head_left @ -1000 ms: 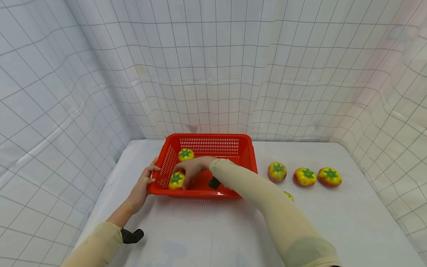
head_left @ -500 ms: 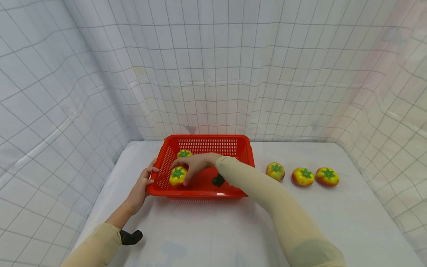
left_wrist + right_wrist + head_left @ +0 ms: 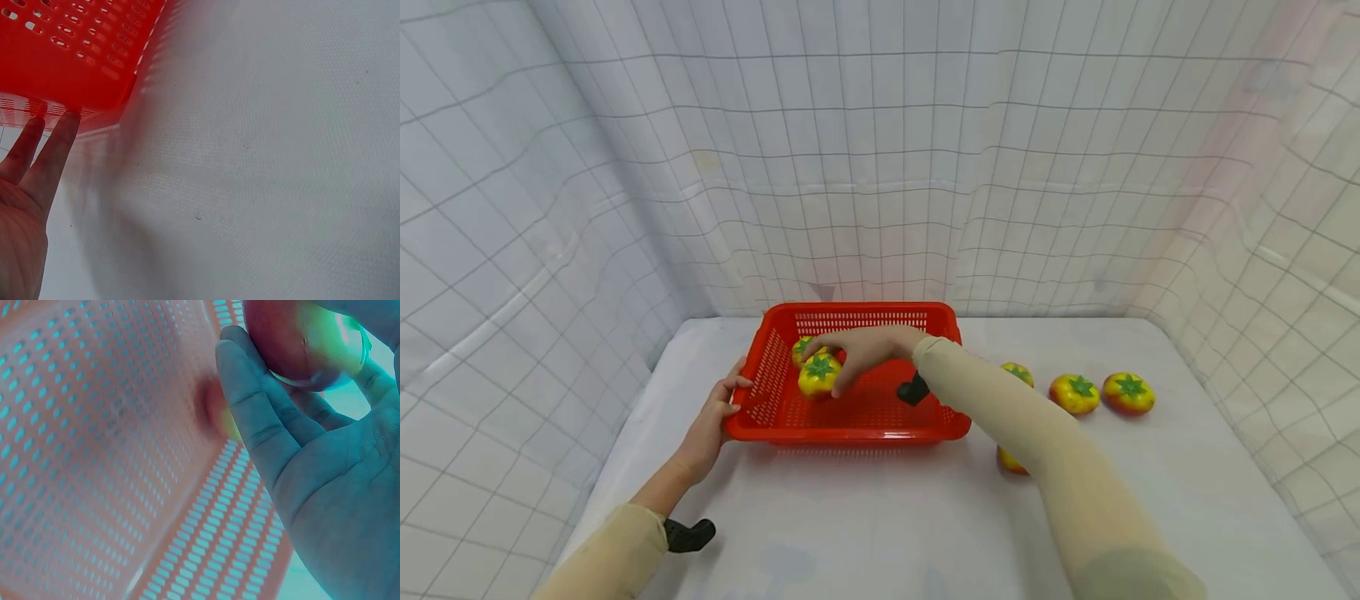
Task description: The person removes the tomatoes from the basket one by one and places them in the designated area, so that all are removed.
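My right hand (image 3: 871,348) holds a yellow-and-red persimmon (image 3: 820,375) with a green leafy top over the left part of the red plastic basket (image 3: 850,435). In the right wrist view the fingers curl round this persimmon (image 3: 306,340). Behind it, a second persimmon (image 3: 799,348) sits in the basket's back left, partly hidden. At the basket's left side my left hand (image 3: 707,433) grips the rim, fingertips over its edge. Two of its fingers (image 3: 53,156) reach straight up to the outside wall in the left wrist view.
Right of the basket, several persimmons lie on the white table (image 3: 865,525): two stand side by side, one persimmon (image 3: 1075,394) and another (image 3: 1128,393). The right sleeve (image 3: 1037,433) partly covers two more. White grid-patterned curtains (image 3: 865,208) enclose the table's back and sides.
My right hand has lifted the persimmon from the basket's front left corner and moved it back and to the right. The left hand has kept its place on the rim.
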The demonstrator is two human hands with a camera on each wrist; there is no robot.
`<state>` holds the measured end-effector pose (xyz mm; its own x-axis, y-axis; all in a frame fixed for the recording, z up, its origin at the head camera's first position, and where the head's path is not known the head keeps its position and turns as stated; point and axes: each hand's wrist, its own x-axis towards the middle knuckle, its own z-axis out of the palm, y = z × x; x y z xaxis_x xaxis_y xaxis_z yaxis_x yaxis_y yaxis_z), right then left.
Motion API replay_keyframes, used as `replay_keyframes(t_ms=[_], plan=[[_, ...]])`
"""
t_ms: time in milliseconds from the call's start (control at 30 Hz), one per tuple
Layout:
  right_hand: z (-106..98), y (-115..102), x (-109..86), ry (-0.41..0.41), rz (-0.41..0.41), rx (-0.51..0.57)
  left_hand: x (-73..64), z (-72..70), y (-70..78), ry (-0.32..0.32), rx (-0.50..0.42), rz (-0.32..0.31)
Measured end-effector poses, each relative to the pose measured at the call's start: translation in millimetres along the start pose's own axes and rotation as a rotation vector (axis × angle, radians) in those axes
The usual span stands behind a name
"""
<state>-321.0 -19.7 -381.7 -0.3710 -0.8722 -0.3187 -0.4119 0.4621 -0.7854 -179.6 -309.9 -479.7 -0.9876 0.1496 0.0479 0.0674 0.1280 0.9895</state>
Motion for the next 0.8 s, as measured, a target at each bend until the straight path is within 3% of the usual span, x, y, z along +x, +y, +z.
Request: replay_keyframes(t_ms=[233,433,800], plan=[[-15,3,-28.1,0.063,0.038,0.003,-1.8,0.5,0.3,0.002,0.021,0.000],[-24,7,-51.4,0.074,0.035,0.033,-2.7,1.6,0.9,-0.005,0.020,-0.002],[-33,12,-87.7,0.109,0.015,-0.008,-0.5,1.3,1.2,-0.005,0.022,-0.013]])
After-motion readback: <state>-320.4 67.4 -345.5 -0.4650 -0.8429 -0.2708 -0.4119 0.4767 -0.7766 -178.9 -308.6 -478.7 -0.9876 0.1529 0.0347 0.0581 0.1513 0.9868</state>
